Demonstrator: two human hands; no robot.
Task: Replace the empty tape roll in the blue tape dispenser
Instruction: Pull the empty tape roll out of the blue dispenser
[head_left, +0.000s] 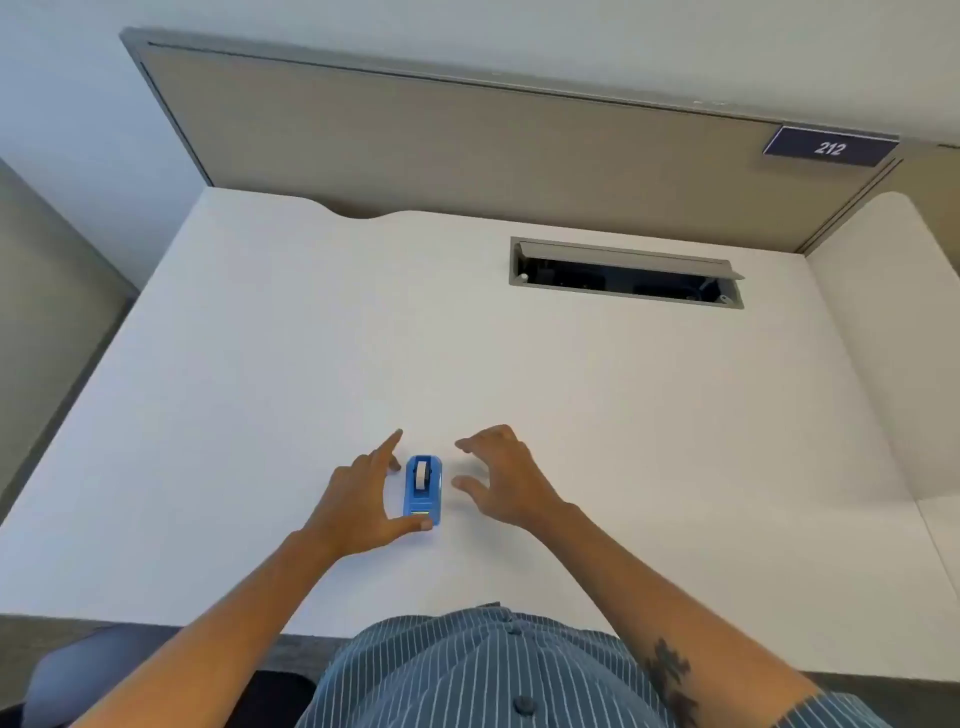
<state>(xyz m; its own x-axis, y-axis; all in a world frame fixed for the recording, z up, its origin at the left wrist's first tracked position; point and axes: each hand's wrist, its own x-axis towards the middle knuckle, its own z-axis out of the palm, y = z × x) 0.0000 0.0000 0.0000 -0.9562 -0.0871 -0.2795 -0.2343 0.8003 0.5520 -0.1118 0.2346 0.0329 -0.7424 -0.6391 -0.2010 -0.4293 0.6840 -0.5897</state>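
The blue tape dispenser (423, 491) sits on our white tabletop (260, 364), near the front edge and roughly centred before us, its long side running away from us. In its upper well we can see a whitish roll (422, 472); whether it carries tape or is a bare core we cannot tell. A small greenish strip shows at the end nearest us.

Our left hand (358, 506) lies just left of the dispenser, spread wide, fingers pointing away along the dispenser's side. Its thumb (413, 526) reaches across under the near end and appears to touch the blue body there; the fingers do not close on it. Our right hand (501, 478) hovers just right of the dispenser, open and curled like a claw, fingertips and thumb turned toward it but apart from it, gripping nothing.

Farther back on the tabletop, to the right, a long cable hatch (626, 273) stands open, dark inside. Behind it rises a beige partition panel (415, 140), with a dark sign reading 212 (829, 147) at its right end. Our striped shirt (478, 670) fills the lower edge, and a dark tattoo (670, 675) marks the right forearm.
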